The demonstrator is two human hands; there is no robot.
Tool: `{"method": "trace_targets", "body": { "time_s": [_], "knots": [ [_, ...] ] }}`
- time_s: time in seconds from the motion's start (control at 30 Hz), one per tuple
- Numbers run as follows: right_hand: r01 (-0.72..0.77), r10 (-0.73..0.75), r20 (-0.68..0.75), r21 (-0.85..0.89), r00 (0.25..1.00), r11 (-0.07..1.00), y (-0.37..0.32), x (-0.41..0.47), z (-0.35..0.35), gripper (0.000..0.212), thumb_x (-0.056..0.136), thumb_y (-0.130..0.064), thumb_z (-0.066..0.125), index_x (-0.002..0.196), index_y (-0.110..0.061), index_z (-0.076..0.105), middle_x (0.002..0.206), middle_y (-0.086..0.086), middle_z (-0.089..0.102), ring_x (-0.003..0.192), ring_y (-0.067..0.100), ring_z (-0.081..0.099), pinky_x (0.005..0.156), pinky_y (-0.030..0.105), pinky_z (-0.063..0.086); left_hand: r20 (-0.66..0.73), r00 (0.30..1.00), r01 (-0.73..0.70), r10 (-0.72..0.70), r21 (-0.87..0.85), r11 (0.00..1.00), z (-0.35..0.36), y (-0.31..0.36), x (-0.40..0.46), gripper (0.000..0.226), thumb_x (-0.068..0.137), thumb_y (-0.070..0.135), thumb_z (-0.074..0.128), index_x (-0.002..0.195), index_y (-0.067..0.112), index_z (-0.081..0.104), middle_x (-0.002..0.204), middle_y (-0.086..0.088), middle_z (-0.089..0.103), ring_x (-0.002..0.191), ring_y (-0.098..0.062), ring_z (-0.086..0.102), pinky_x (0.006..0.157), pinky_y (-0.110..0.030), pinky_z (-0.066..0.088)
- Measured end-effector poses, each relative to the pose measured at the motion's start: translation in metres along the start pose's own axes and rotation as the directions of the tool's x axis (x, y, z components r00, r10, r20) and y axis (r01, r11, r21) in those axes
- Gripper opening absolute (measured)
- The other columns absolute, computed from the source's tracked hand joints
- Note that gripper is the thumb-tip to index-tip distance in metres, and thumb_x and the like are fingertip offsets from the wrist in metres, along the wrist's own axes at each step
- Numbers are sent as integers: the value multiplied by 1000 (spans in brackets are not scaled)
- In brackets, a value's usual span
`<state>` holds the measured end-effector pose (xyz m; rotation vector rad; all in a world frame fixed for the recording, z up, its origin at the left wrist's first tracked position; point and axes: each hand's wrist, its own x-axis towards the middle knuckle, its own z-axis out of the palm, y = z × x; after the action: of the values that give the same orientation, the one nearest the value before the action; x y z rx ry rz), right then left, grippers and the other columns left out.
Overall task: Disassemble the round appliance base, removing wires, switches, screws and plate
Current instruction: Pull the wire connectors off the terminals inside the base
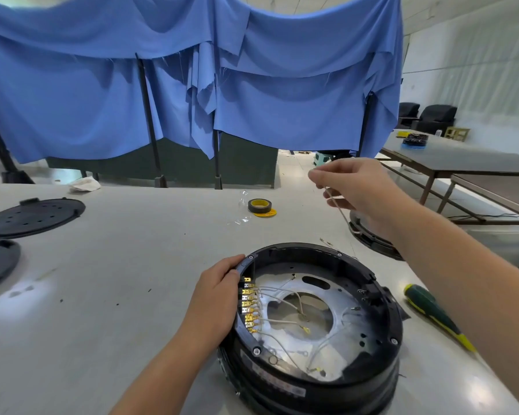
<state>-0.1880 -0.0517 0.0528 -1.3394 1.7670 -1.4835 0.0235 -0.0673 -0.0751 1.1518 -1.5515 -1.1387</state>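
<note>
The round black appliance base point(381, 319) lies open side up on the white table, near the front. Inside it is a silver metal plate point(345, 295) with a big central hole, a row of brass terminals point(250, 307) along the left inner wall, and several pale wires point(285, 320) running across. My left hand point(215, 304) grips the base's left rim beside the terminals. My right hand point(357, 187) is raised above the table behind the base and pinches a thin pale wire point(336, 205) that hangs down from the fingers.
A green and yellow screwdriver point(435, 313) lies right of the base. Black and yellow tape rolls point(259, 206) sit mid-table. Two black round covers point(33, 215) lie at the far left. Another round black part point(369, 232) lies behind my right forearm. Blue cloth hangs behind the table.
</note>
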Motion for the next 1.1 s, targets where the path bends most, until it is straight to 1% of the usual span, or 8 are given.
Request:
{"method": "trace_targets", "body": {
  "time_s": [0.1, 0.23, 0.3, 0.4, 0.7, 0.9, 1.0, 1.1],
  "knots": [
    [-6, 10, 18, -202, 1000, 979, 22, 19, 0, 10, 82, -21, 73, 83, -12, 70, 78, 6, 67, 66, 13, 59, 58, 21, 49, -2, 1000, 1, -1, 13, 1000, 0, 0, 0, 34, 95, 9, 43, 119, 20, 65, 112, 8, 67, 105, -10, 59, 80, -18, 42],
    [-123, 188, 103, -449, 977, 885, 71, 40, 5, 13, 82, -16, 73, 86, -4, 71, 76, 9, 66, 65, 18, 58, 69, 32, 57, 0, 1000, -4, 4, 15, 1000, 0, 0, -1, 34, 96, 10, 43, 118, 24, 64, 109, 12, 65, 102, -2, 58, 77, -11, 40],
    [-175, 259, 101, -504, 961, 846, 91, 50, 7, 12, 79, -13, 74, 84, -2, 72, 78, 14, 68, 68, 22, 60, 76, 37, 58, -1, 1000, -6, 6, 13, 1000, 0, 1, -1, 34, 96, 10, 43, 118, 24, 64, 110, 12, 65, 102, 0, 57, 76, -10, 39],
    [-199, 303, 97, -562, 948, 803, 109, 63, 9, 12, 77, -10, 73, 80, 2, 73, 75, 17, 68, 65, 25, 59, 75, 37, 57, -4, 1000, 0, 0, -6, 1000, 0, 1, 0, 34, 96, 9, 42, 116, 25, 64, 107, 17, 64, 100, 4, 56, 75, -10, 39],
    [-194, 301, 88, -589, 950, 785, 128, 84, 19, 14, 76, -12, 77, 81, -2, 70, 68, 12, 67, 59, 21, 60, 64, 31, 57, -15, 1000, -10, 9, -20, 1000, 0, 0, 0, 32, 96, 9, 43, 110, 29, 65, 102, 20, 65, 97, 6, 57, 71, -9, 40],
    [-143, 243, 103, -569, 965, 810, 116, 79, 10, 10, 78, -10, 75, 82, -1, 72, 72, 12, 68, 62, 20, 62, 64, 30, 57, -16, 1000, -1, 1, -51, 999, 1, 1, 0, 32, 95, 9, 44, 106, 30, 65, 102, 19, 65, 96, 5, 57, 72, -10, 40],
    [-61, 147, 125, -521, 981, 851, 95, 64, 12, 5, 82, -13, 71, 83, -8, 72, 78, 8, 69, 66, 15, 62, 63, 26, 56, -14, 1000, -3, 2, -52, 999, 1, 1, 0, 31, 95, 9, 44, 106, 30, 64, 101, 20, 64, 95, 6, 57, 71, -9, 39],
    [119, -37, 178, -473, 983, 873, 68, 35, 23, 5, 84, -17, 67, 85, -17, 71, 79, -1, 69, 69, 12, 62, 58, 20, 51, -4, 1000, -5, 5, -49, 999, 1, 1, 1, 31, 95, 8, 44, 110, 27, 65, 101, 18, 65, 95, 5, 57, 71, -9, 39]
  ]
}}
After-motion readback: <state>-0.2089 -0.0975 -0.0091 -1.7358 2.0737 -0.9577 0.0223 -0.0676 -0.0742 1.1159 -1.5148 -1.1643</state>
